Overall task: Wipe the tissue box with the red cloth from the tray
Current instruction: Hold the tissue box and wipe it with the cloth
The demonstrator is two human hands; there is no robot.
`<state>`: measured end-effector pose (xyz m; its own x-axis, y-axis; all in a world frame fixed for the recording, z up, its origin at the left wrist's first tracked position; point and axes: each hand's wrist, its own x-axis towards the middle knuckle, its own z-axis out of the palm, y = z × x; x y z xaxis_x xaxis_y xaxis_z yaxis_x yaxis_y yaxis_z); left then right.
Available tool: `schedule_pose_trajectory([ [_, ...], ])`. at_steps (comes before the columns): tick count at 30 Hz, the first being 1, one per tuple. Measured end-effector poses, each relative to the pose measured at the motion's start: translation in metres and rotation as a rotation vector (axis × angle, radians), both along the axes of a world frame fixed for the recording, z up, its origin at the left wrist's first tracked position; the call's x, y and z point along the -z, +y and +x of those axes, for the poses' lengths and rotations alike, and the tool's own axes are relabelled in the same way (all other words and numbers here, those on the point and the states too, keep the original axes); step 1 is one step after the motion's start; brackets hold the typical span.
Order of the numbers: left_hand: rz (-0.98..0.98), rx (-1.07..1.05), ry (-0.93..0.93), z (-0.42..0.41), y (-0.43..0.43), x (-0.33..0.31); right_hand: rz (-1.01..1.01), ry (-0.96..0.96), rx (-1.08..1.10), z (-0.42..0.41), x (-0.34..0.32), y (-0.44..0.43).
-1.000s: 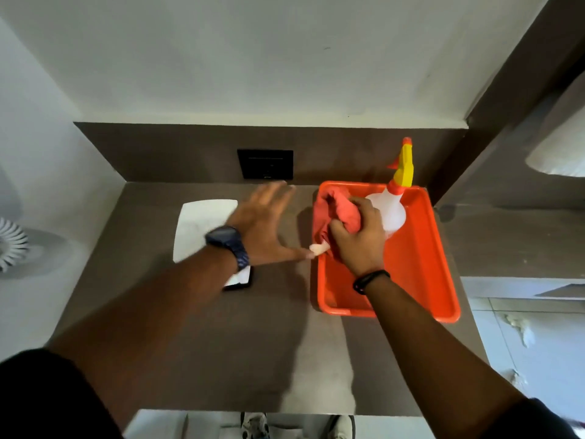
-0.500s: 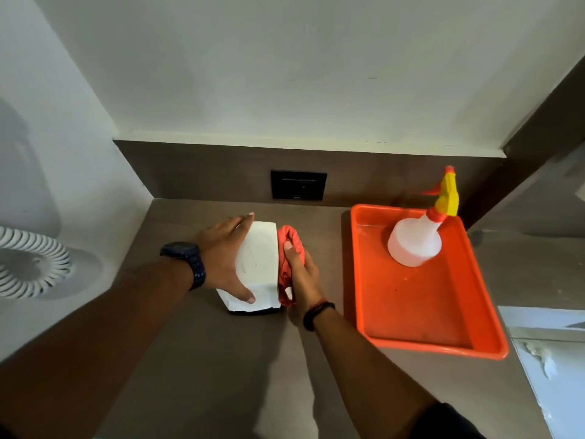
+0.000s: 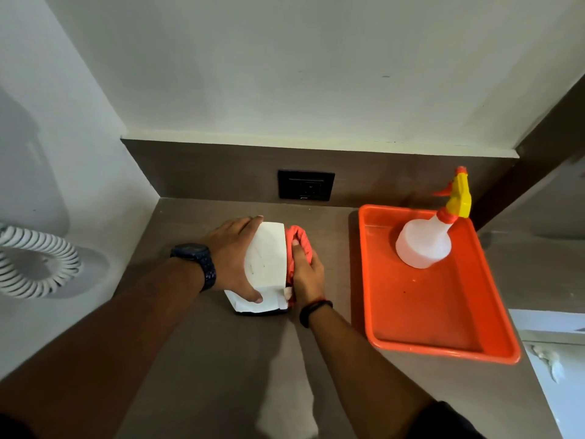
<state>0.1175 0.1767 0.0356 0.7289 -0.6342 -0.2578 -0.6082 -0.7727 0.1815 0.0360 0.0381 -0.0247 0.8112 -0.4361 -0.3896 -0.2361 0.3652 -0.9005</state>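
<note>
The white tissue box (image 3: pixel 267 259) stands on the brown counter, left of centre. My left hand (image 3: pixel 232 258) grips it from the left, fingers over its far edge and thumb on its near face. My right hand (image 3: pixel 305 269) presses the bunched red cloth (image 3: pixel 300 240) flat against the box's right side. The orange tray (image 3: pixel 443 346) lies to the right and the cloth is out of it.
A white spray bottle (image 3: pixel 424 242) with a yellow and orange trigger stands at the back of the tray. A black wall socket (image 3: pixel 305 185) sits on the backsplash. A white coiled cord (image 3: pixel 38 261) hangs on the left wall. White floor shows beyond the counter's right edge.
My right hand lifted the red cloth out of the tray and carried it left onto the box's right side. My left hand closed on the box. Since half a second ago, hardly any shift.
</note>
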Motion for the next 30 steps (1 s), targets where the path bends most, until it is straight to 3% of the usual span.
schedule_pose_trajectory([
  [3,-0.008,-0.003,0.004,-0.001,-0.001,0.0,0.014,0.042,0.062,-0.017,0.004,0.01],
  [9,-0.043,-0.017,0.038,-0.001,-0.001,-0.001,-0.149,-0.165,0.049,0.001,-0.015,0.004],
  [18,0.003,-0.034,0.057,-0.001,-0.003,-0.004,-0.032,0.097,-0.046,0.004,0.001,-0.006],
  [22,-0.006,-0.037,0.042,0.0,-0.002,-0.001,0.004,0.042,0.005,-0.018,-0.003,0.006],
  [27,-0.048,-0.034,0.048,0.002,0.0,0.001,-0.174,-0.084,0.028,0.004,-0.026,0.003],
  [30,-0.047,-0.034,0.042,0.001,0.0,0.0,-0.173,-0.017,-0.004,0.019,-0.031,-0.002],
])
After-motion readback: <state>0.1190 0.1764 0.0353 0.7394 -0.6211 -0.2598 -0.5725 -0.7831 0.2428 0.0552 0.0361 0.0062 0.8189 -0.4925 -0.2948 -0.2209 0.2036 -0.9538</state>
